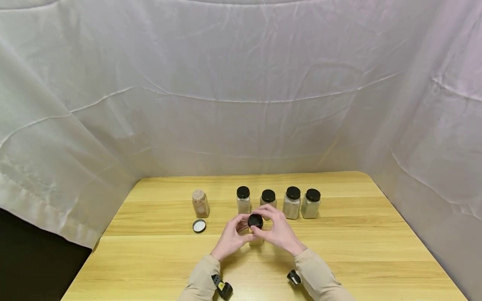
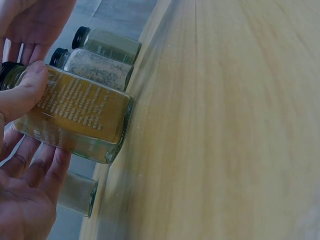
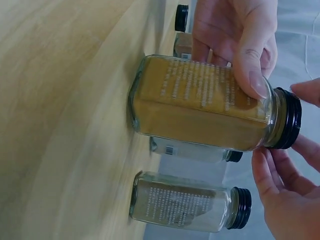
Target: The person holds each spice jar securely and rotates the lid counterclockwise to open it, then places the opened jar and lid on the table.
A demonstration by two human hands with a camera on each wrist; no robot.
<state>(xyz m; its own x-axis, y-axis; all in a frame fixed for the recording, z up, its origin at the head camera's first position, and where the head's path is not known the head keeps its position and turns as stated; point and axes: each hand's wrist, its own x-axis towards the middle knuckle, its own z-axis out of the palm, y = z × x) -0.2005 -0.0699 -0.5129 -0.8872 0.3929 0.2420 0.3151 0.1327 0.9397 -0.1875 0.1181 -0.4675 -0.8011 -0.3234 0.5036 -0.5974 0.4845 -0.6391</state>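
A square glass jar of ochre-yellow powder (image 2: 80, 105) with white print stands upright at the middle of the table. My left hand (image 1: 231, 239) grips its upper body, the thumb (image 3: 251, 75) on the near face and the fingers round the other side. On top sits a black screw lid (image 1: 255, 221). My right hand (image 1: 279, 230) holds this lid by its edge, thumb on one side and fingers (image 3: 287, 170) on the other.
Behind stand several black-lidded glass jars: one (image 1: 243, 205) at left, a shorter one (image 1: 272, 203), then two more (image 1: 291, 207) (image 1: 310, 208) at right. Further left is a lidless shaker jar (image 1: 201, 205) with a holed top. A loose black lid (image 1: 199, 226) lies before it, white inside up.
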